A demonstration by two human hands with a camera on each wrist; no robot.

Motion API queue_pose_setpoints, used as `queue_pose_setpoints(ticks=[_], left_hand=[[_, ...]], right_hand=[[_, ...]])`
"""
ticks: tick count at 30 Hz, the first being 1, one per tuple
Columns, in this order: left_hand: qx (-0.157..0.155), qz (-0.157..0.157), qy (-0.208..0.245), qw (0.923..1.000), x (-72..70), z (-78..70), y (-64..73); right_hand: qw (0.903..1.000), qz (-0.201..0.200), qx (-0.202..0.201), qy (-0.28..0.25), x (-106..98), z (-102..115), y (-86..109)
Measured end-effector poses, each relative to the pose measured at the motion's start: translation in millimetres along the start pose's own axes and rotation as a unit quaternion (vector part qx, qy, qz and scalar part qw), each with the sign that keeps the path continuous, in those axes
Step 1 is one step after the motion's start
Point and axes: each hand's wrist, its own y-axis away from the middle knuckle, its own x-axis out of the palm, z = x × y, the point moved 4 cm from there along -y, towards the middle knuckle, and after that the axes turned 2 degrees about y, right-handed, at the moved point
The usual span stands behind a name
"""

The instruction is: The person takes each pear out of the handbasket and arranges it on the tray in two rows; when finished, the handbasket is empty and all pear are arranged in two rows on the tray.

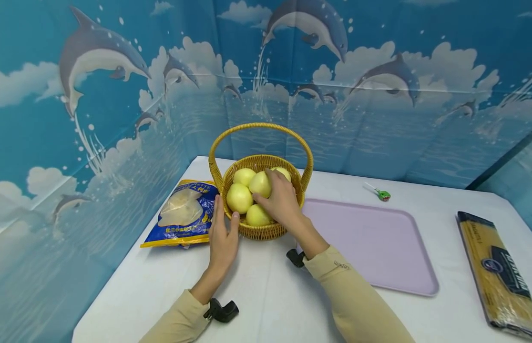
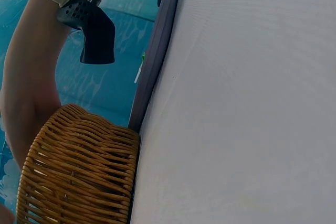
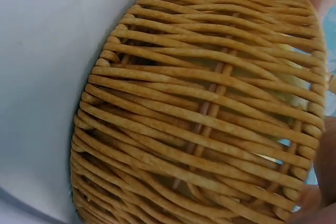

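Observation:
A wicker basket (image 1: 262,232) with a tall arched handle holds several pale yellow-green apples. My right hand (image 1: 284,199) reaches in over its right front rim, thumb and fingers around an upper apple (image 1: 259,184). More apples lie beside and below it, among them a front one (image 1: 257,216) and a left one (image 1: 239,198). With fingers straight, my left hand (image 1: 222,240) rests against the basket's left front side. Both wrist views show the woven basket wall (image 2: 79,166) close up; in the right one, the wall (image 3: 205,98) hides most of the apples.
A blue and yellow pasta bag (image 1: 182,214) lies left of the basket, right beside my left hand. To the right are a lilac tray (image 1: 369,243), a green-wrapped lollipop (image 1: 383,195) and a long spaghetti pack (image 1: 497,271). A dolphin-print curtain (image 1: 266,95) stands behind the white table.

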Motion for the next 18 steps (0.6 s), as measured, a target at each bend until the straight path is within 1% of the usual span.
queue_pose_setpoints(ticks=[4, 11, 18], left_hand=[[0.002, 0.0, 0.0, 1.0, 0.2, -0.1, -1.0], [0.003, 0.001, 0.0, 1.0, 0.8, -0.8, -0.4], [0.0, 0.0, 0.0, 1.0, 0.2, 0.0, -1.4]], right_hand=[[1.0, -0.002, 0.004, 0.006, 4.2, 0.0, -6.9], [0.9996, -0.005, -0.015, 0.021, 9.2, -1.7, -15.0], [0.9995, 0.008, -0.011, 0.028, 10.2, -2.5, -21.5]])
